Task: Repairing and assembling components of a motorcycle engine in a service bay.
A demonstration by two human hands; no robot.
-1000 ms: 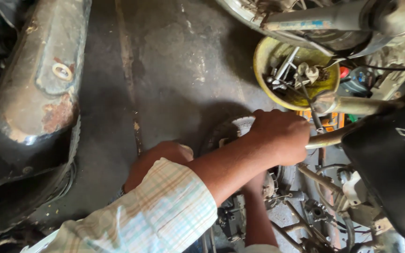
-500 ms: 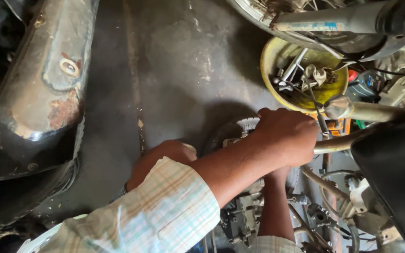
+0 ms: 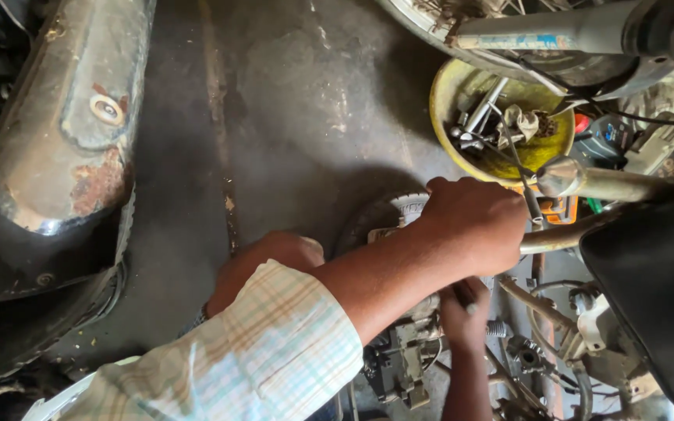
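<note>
Grimy grey concrete floor (image 3: 306,117) fills the middle of our view, stained and cracked. Far left lies a dark, rusty metal cover (image 3: 64,148) with a round cap on it, resting at a slant along the edge. Moving right, our knee (image 3: 263,261) sits bent above the floor, and beside it our left arm in a pale checked sleeve (image 3: 274,351) reaches across to the motorcycle engine (image 3: 407,343). Our left hand (image 3: 473,226) is closed into a fist, pressed down on top of the engine just beside a curved chrome pipe (image 3: 563,238); we cannot tell what it grips. Below it our right hand (image 3: 466,316) comes up from the bottom edge, fingers curled around a dark tool handle (image 3: 464,294) against the engine's side. Above the hands stands a yellow bowl (image 3: 446,101) holding bolts and small metal parts, under a wheel. At the far right sits the black seat (image 3: 657,288).
</note>
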